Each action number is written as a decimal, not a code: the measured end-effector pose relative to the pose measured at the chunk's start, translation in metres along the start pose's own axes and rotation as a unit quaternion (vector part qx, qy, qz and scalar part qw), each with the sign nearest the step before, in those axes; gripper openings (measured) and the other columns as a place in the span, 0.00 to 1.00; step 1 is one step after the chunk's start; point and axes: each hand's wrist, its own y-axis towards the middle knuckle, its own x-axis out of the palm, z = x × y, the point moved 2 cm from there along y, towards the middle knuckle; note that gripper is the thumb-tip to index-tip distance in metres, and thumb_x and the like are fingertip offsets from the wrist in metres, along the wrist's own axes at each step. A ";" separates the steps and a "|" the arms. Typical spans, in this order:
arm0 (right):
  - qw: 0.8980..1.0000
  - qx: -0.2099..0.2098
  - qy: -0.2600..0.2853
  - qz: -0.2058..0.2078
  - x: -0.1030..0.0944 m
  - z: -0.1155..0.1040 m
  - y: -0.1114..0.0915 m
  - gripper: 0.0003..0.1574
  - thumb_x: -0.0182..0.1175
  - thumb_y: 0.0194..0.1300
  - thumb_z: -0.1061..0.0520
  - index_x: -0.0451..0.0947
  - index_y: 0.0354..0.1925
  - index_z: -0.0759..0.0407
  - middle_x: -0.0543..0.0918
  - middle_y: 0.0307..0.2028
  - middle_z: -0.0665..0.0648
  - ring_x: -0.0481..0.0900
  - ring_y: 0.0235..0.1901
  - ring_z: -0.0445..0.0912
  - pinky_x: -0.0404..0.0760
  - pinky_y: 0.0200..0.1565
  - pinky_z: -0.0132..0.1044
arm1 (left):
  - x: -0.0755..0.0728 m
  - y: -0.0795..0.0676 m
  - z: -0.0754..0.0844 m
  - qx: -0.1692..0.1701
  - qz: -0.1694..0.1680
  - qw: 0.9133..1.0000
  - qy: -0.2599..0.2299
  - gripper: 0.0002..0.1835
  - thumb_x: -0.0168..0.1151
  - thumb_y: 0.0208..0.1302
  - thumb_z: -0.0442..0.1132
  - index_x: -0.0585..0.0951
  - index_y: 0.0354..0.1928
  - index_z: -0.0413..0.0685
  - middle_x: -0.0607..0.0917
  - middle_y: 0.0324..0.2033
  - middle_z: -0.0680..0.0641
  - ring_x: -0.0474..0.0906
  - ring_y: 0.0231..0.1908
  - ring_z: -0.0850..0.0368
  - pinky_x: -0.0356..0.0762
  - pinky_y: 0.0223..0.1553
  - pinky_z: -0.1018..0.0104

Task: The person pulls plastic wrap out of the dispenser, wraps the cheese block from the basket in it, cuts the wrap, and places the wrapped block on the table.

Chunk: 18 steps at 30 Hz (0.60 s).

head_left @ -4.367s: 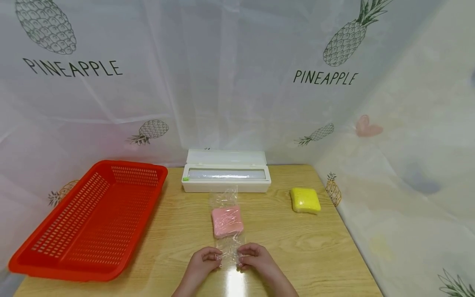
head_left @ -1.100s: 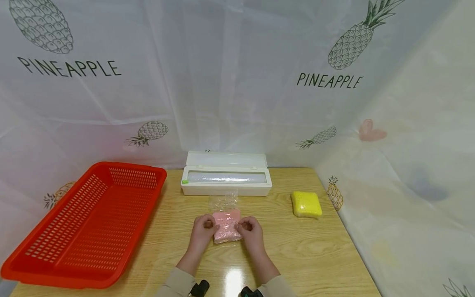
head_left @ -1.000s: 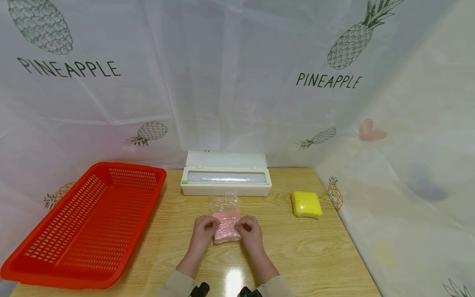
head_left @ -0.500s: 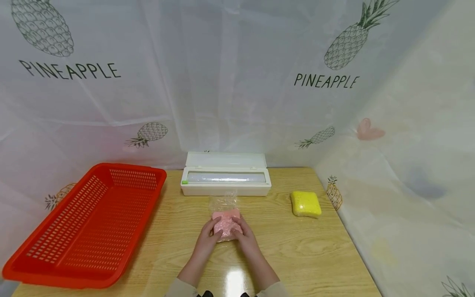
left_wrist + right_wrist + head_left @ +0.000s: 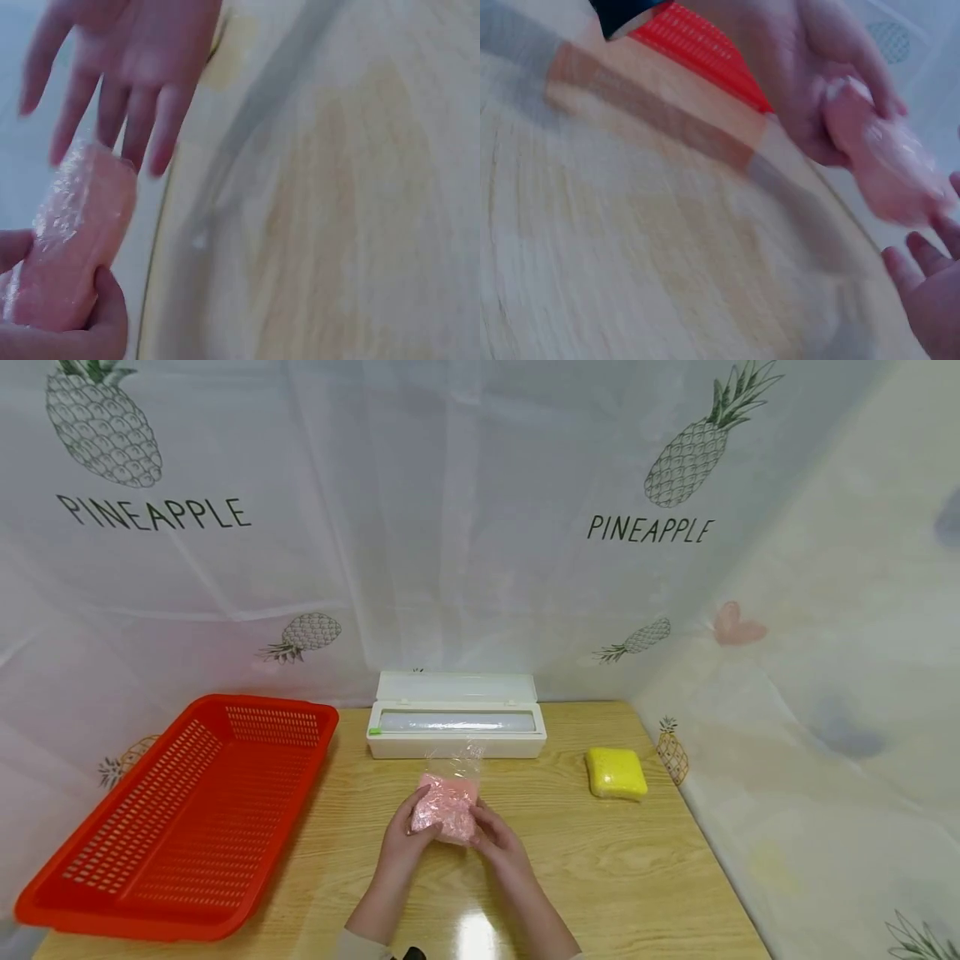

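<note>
A pink, square block (image 5: 447,810) with rounded corners is wrapped in crinkled cling film, tilted between the two hands. My left hand (image 5: 401,837) grips its left side; in the left wrist view its thumb and a finger pinch the block (image 5: 79,232). My right hand (image 5: 497,842) is at the block's right edge. Both wrist views show the fingers of this right hand (image 5: 142,45) straight and spread, with fingertips near the block's end. A loose flap of clear film (image 5: 459,762) stretches from the block's far edge toward the white dispenser.
A white cling film dispenser (image 5: 456,747) with its lid raised stands at the back of the wooden table (image 5: 600,877). The red slotted basket (image 5: 277,827) is at the left. A yellow wrapped block (image 5: 617,773) lies at the right. A printed curtain hangs behind.
The hands first pinched the film's near end, then folded it over the block. Since half a second ago the block has shifted left and tilted in my left hand, and my right hand's hold has loosened.
</note>
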 end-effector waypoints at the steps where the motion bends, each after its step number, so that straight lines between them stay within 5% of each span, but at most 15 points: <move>1: 1.000 -0.001 -0.009 -0.003 -0.002 -0.003 -0.002 0.30 0.56 0.67 0.65 0.64 0.65 0.71 0.57 0.71 0.68 0.54 0.70 0.62 0.59 0.66 0.49 | -0.003 0.001 0.003 -0.003 0.003 1.000 -0.008 0.33 0.62 0.58 0.24 0.71 0.67 0.43 0.62 0.70 0.37 0.61 0.64 0.42 0.70 0.58 0.59; 5: 0.999 0.002 -0.035 -0.002 -0.009 -0.014 -0.008 0.28 0.59 0.66 0.65 0.68 0.64 0.70 0.69 0.64 0.69 0.65 0.64 0.63 0.72 0.58 0.39 | -0.015 0.005 0.017 -0.010 0.009 1.000 0.004 0.33 0.61 0.60 0.24 0.68 0.69 0.44 0.69 0.61 0.38 0.66 0.52 0.54 0.72 0.44 0.75; 10: 0.998 -0.009 -0.055 0.017 -0.015 -0.026 -0.009 0.26 0.62 0.65 0.65 0.71 0.60 0.71 0.75 0.58 0.69 0.71 0.58 0.61 0.76 0.53 0.35 | -0.025 0.010 0.032 -0.026 -0.007 0.998 0.048 0.31 0.62 0.62 0.27 0.63 0.66 0.42 0.70 0.49 0.37 0.72 0.44 0.52 0.76 0.38 0.69; 18: 0.988 -0.042 -0.139 0.049 -0.018 -0.043 0.001 0.20 0.67 0.59 0.64 0.80 0.52 0.62 0.81 0.52 0.59 0.71 0.58 0.58 0.68 0.60 0.51 | -0.019 0.015 0.044 -0.038 -0.065 0.991 0.112 0.24 0.66 0.60 0.30 0.70 0.57 0.40 0.81 0.48 0.38 0.79 0.41 0.49 0.79 0.36 0.63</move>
